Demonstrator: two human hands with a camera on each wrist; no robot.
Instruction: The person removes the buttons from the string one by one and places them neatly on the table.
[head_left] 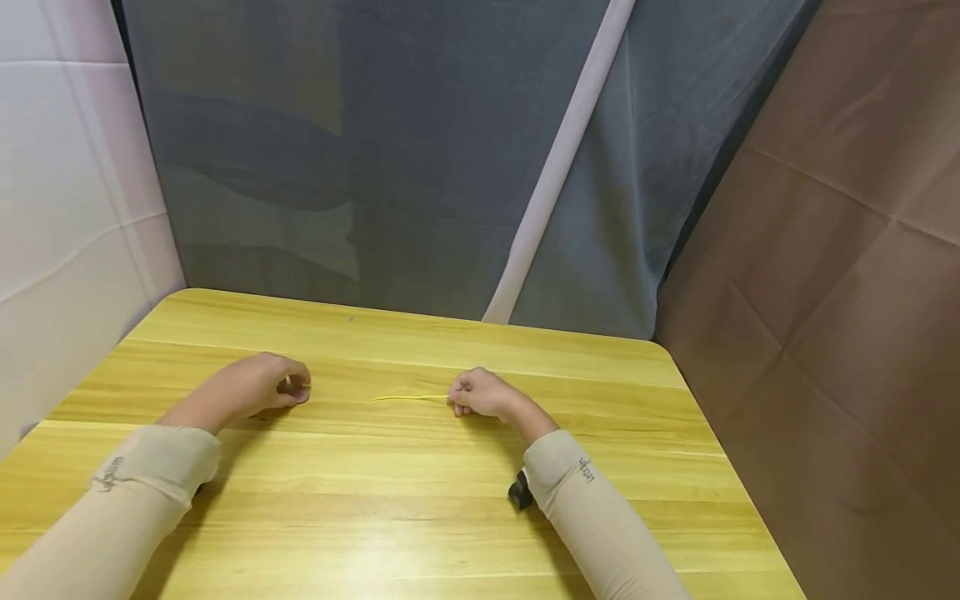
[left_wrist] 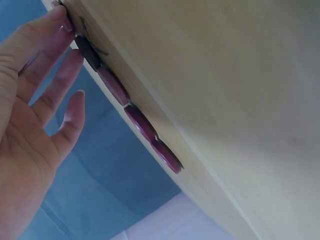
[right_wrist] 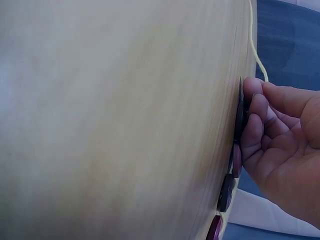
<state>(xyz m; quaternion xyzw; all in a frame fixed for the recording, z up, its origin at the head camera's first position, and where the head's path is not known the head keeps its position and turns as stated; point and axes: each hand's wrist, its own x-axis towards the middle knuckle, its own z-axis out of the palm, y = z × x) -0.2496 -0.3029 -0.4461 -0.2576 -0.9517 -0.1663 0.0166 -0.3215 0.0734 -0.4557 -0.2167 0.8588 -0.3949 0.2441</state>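
Note:
In the head view my left hand [head_left: 270, 383] is on the left of the table, thumb and fingers curled together. In the left wrist view its thumb and forefinger pinch a small purplish oval bead [left_wrist: 66, 22]. Flat, shiny dark red beads [left_wrist: 141, 123] and a near-black bead [left_wrist: 88, 52] run end to end from there. To the right, my right hand [head_left: 483, 392] pinches a thin yellow cord [head_left: 408, 397], which stretches leftward from the fingertips. Dark oval beads [right_wrist: 226, 192] line up beside that hand in the right wrist view; its fingers partly cover one.
The table [head_left: 360, 500] has a yellow wood grain. A grey curtain [head_left: 420, 167] with a pale slanting strip [head_left: 555, 167] hangs behind it. White cloth [head_left: 67, 183] stands at the left, brown cloth [head_left: 847, 250] at the right. A black wrist device [head_left: 519, 492] sits under the right cuff.

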